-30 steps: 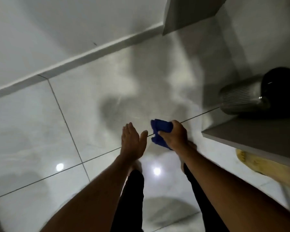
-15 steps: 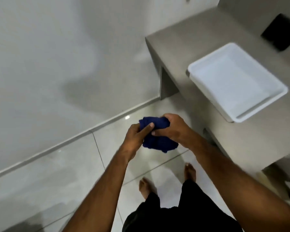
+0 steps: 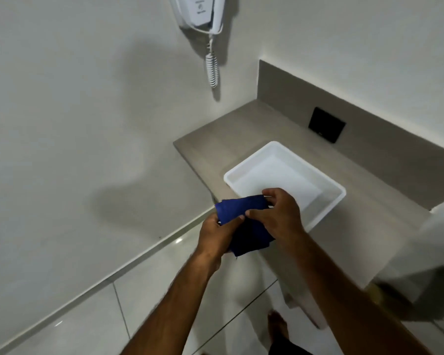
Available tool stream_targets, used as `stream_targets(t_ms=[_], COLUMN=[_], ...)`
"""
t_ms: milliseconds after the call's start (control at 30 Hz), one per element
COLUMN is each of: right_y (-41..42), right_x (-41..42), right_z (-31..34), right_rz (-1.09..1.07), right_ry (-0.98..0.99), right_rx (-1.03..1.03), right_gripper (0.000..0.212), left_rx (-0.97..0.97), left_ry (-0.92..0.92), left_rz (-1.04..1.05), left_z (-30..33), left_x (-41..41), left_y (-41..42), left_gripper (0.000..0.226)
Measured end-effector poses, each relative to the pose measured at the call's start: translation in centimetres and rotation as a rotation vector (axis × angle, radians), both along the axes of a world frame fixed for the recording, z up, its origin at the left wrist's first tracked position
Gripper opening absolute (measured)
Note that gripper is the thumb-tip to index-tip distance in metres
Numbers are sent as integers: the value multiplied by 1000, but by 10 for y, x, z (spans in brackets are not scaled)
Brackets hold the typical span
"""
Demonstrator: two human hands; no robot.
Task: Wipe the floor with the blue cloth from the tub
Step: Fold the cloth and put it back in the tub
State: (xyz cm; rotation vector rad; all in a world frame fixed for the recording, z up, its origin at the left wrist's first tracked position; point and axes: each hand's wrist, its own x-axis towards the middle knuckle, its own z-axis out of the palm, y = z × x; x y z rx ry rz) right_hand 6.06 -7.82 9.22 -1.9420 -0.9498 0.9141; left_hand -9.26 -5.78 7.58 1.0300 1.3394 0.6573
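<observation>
Both hands hold the blue cloth (image 3: pixel 244 219) in the air at the near left corner of the white tub (image 3: pixel 328 203). My left hand (image 3: pixel 215 237) grips the cloth's lower left part. My right hand (image 3: pixel 280 213) pinches its upper right edge, over the tub's near rim. The cloth is folded, and its lower part hangs between the hands. The rectangular tub stands on a grey counter (image 3: pixel 241 131), and nothing shows inside it. The glossy white tiled floor (image 3: pixel 139 303) lies below.
A white wall phone (image 3: pixel 200 11) with a coiled cord hangs above the counter. A black socket plate (image 3: pixel 326 125) sits on the counter's backsplash. A white wall and skirting run along the left. My bare foot (image 3: pixel 277 326) stands on the floor under the counter's edge.
I have stood up from the floor. The cloth went from my right hand alone to both hands and rose to the tub's near corner. The view swung up to the counter and wall.
</observation>
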Motion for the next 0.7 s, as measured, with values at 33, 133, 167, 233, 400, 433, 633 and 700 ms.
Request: stream_targets(t_ms=[33, 133, 167, 233, 400, 433, 633, 700], right_y=[4, 17, 23, 34, 59, 64, 73, 69], right_x=[16, 71, 87, 111, 143, 147, 150, 147], right_z=[1, -1, -5, -16, -50, -57, -89, -96], right_rz=[5, 48, 66, 112, 231, 260, 429, 457], right_ry=[-53, -183, -214, -267, -289, -277, -252, -293], right_rx=[16, -7, -30, -69, -178, -208, -273, -245], right_gripper=[70, 66, 66, 64, 64, 63, 66, 61], left_rx=[-6, 23, 41, 64, 167, 175, 182, 219], left_ry=[18, 163, 238, 364, 741, 810, 1003, 994], left_rz=[8, -36, -63, -109, -293, -346, -621, -638], left_z=[0, -6, -9, -16, -28, -30, -34, -34], left_x=[18, 72, 88, 111, 148, 152, 153, 152], left_y=[4, 18, 22, 30, 43, 46, 47, 43], left_gripper=[21, 20, 24, 29, 29, 26, 26, 24])
